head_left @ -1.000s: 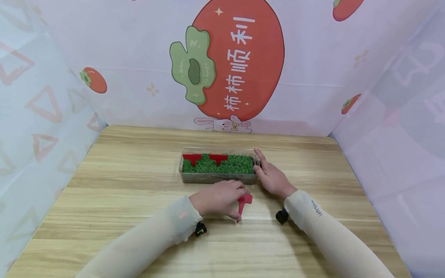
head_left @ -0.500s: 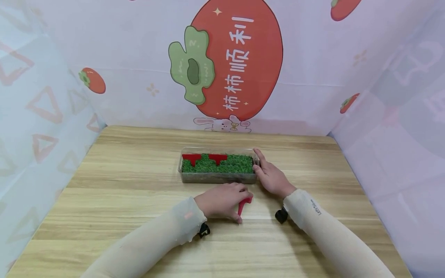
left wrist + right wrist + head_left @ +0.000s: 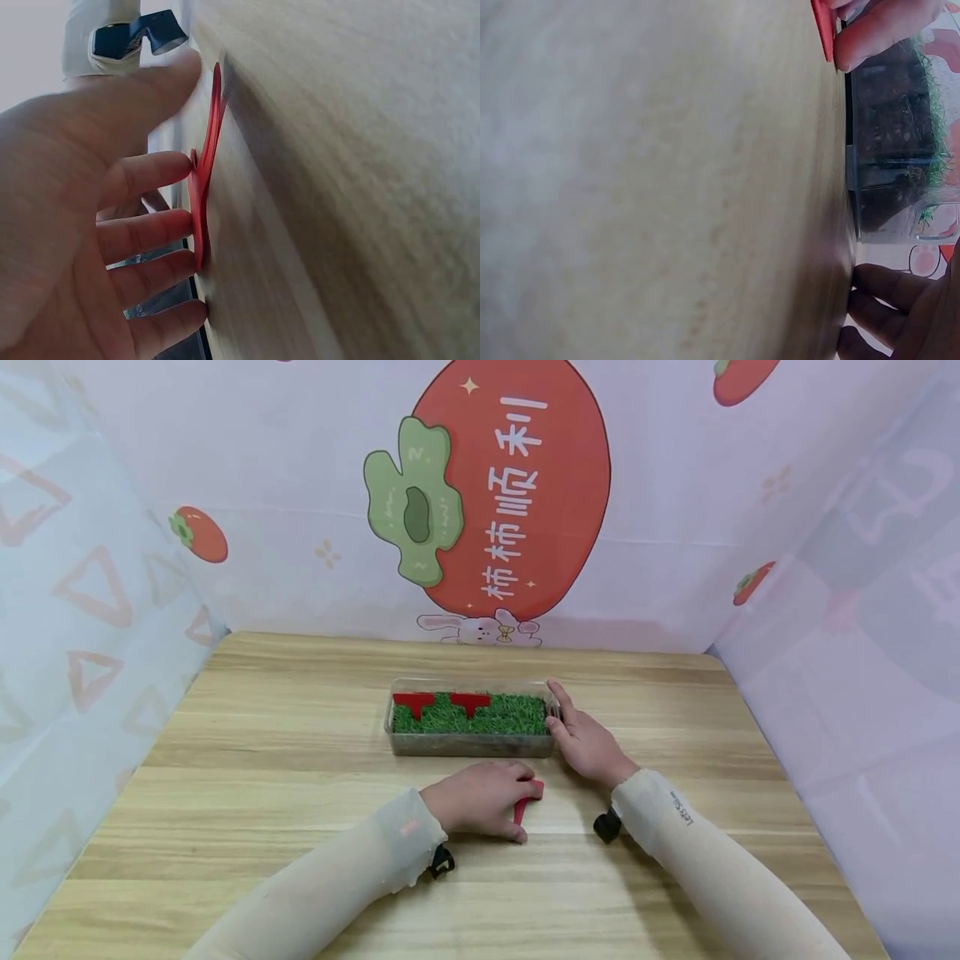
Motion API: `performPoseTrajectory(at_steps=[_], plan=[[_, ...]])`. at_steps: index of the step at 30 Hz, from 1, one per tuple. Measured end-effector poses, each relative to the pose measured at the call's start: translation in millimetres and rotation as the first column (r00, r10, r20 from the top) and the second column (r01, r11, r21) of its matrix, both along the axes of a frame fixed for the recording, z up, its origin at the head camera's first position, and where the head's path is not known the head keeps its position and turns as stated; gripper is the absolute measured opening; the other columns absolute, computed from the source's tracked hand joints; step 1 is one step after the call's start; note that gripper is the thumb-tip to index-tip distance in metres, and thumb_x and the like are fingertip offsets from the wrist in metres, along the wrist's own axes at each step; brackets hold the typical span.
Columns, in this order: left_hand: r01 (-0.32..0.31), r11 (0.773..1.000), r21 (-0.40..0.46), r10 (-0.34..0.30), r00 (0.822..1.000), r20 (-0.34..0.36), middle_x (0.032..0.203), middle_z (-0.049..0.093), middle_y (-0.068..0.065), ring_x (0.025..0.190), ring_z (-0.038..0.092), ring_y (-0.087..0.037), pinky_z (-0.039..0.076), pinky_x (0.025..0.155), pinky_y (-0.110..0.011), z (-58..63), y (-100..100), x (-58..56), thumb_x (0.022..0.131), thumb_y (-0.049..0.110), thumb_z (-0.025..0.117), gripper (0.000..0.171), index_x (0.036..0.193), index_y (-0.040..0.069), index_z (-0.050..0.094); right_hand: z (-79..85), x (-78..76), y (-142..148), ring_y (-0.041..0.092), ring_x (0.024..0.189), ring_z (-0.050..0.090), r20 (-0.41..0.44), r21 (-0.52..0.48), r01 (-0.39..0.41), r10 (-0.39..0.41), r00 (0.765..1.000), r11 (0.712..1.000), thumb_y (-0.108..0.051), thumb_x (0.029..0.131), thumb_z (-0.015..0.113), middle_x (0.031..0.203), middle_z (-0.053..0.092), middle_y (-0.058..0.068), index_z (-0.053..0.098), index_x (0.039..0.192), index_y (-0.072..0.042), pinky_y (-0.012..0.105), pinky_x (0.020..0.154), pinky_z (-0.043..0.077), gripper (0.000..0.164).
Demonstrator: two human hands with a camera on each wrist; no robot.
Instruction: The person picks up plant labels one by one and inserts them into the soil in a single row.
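A red T-shaped plant label (image 3: 519, 811) lies on the table in front of the clear planter box (image 3: 472, 746). Over it is my left hand (image 3: 480, 797), covering part of the label. In the left wrist view, several fingertips touch the label's wide end (image 3: 199, 232), while the thumb stays apart from its narrow tip. At the box's right end, my right hand (image 3: 588, 747) rests with thumb and forefinger on the rim; other fingers touch the tabletop (image 3: 742, 225) in the right wrist view. Two upright red labels, one left (image 3: 414, 700) and one central (image 3: 471, 701), stand in the green grass (image 3: 517, 714).
The wooden table (image 3: 300, 827) ends at a printed backdrop (image 3: 300, 460) behind and at side panels. A dark wrist camera (image 3: 442, 860) hangs under the left sleeve, and another dark camera (image 3: 607, 826) under the right.
My left hand has come down slightly and shifted right, and its fingers now cover more of the loose label. The right hand and the box have stayed put.
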State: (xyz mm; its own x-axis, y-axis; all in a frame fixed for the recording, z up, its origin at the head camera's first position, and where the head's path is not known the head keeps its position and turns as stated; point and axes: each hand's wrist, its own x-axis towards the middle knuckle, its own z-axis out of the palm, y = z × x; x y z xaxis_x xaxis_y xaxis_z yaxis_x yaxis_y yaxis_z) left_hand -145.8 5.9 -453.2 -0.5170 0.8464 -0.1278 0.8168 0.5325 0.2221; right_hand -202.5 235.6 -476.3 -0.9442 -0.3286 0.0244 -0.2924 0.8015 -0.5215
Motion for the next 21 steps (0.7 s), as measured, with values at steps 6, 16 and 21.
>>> performPoseTrajectory(at_steps=[6, 16, 21], plan=[[-0.011, 0.999, -0.032, 0.011, 1.0, -0.023, 0.139, 0.055, -0.004, 0.122, 0.058, -0.018, 0.048, 0.103, -0.03, 1.0, 1.8, 4.4, 0.08, 0.059, 0.077, 0.064, 0.13, 0.022, 0.062, -0.6, 0.0, -0.5, 0.039, 0.122, 0.059, -0.015, -0.003, 0.003, -0.003, 1.0, 1.0, -0.047, 0.108, 0.028, 0.135, 0.06, 0.024, 0.007, 0.163, -0.026, 0.057, 0.098, 0.048, 0.062], [-0.055, 0.998, 0.013, 0.055, 0.998, 0.033, 0.132, 0.054, -0.003, 0.114, 0.053, -0.017, 0.049, 0.097, -0.029, -8.9, 3.3, 7.2, 0.075, 0.051, 0.085, 0.076, 0.141, 0.024, 0.057, -2.1, 1.0, -0.3, 0.039, 0.123, 0.058, -0.024, 0.0, -0.013, 0.013, 1.0, 1.0, -0.048, 0.108, 0.028, 0.132, 0.061, 0.025, 0.006, 0.163, -0.026, 0.058, 0.099, 0.047, 0.063], [-0.082, 0.997, 0.013, 0.082, 0.996, 0.019, 0.123, 0.054, -0.001, 0.102, 0.048, -0.015, 0.05, 0.086, -0.026, -6.9, 5.7, 4.9, 0.071, 0.051, 0.086, 0.083, 0.142, 0.023, 0.056, -0.3, -0.1, 1.5, 0.039, 0.125, 0.057, -0.024, 0.004, 0.001, 0.0, 1.0, 1.0, -0.051, 0.107, 0.026, 0.136, 0.059, 0.024, 0.006, 0.163, -0.027, 0.058, 0.099, 0.047, 0.064]])
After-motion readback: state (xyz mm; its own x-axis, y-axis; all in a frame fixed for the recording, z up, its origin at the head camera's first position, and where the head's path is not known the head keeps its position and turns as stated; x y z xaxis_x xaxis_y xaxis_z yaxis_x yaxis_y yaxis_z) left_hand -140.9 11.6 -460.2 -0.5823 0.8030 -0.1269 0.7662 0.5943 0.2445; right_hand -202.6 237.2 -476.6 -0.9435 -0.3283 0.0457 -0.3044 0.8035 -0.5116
